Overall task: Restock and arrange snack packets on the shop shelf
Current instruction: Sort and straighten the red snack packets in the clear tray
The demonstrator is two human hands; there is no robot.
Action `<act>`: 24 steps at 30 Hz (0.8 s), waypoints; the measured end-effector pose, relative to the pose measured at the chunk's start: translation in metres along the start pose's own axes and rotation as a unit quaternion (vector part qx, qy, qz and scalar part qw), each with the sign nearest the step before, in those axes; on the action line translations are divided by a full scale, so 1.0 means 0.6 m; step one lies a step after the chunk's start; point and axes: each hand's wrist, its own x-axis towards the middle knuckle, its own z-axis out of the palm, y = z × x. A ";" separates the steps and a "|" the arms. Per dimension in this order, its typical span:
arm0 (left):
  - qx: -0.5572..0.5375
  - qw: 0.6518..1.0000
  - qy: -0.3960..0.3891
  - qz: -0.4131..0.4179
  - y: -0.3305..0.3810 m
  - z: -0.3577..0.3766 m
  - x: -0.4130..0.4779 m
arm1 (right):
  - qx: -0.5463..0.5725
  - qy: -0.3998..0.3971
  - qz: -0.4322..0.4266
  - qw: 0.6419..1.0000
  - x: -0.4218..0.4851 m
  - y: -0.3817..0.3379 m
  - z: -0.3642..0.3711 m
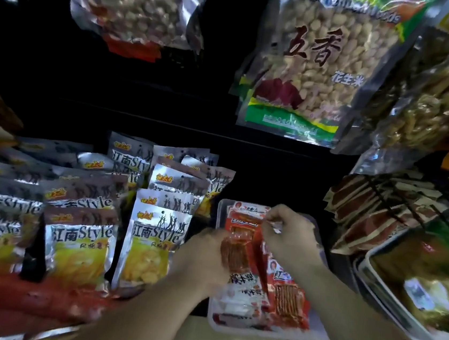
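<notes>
Red snack packets point(240, 258) with brown sticks showing through a clear window stand in a white tray point(266, 333) at the shelf's middle. My left hand point(202, 259) grips the left edge of the front red packet. My right hand point(291, 237) pinches the top edge of a packet near the tray's back. Several more red packets point(288, 303) lie flat in the tray under my right forearm.
Silver and yellow snack packets point(150, 245) stand in rows to the left of the tray. Large peanut bags point(322, 66) hang above. A second tray of green and brown packets point(424, 298) sits at the right. Red packets point(21, 300) lie at the lower left.
</notes>
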 end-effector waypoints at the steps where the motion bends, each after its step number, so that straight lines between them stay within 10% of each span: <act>1: 0.001 1.000 0.010 -0.002 -0.006 0.004 0.006 | -0.018 -0.012 0.000 1.000 0.012 0.011 0.022; 6: 0.017 1.000 0.013 -0.019 -0.015 0.025 0.024 | -0.055 -0.176 0.083 0.979 0.033 0.073 0.098; 11: 0.000 1.000 0.011 -0.007 -0.016 0.043 0.035 | -0.105 -0.475 0.091 0.869 0.073 0.055 0.078; 16: -0.031 0.998 0.058 -0.009 -0.020 0.048 0.041 | -0.107 -0.105 0.079 0.986 0.129 0.085 0.096; 24: -0.031 0.998 0.058 -0.009 -0.023 0.046 0.042 | -0.340 -0.070 -0.018 0.938 0.145 0.114 0.143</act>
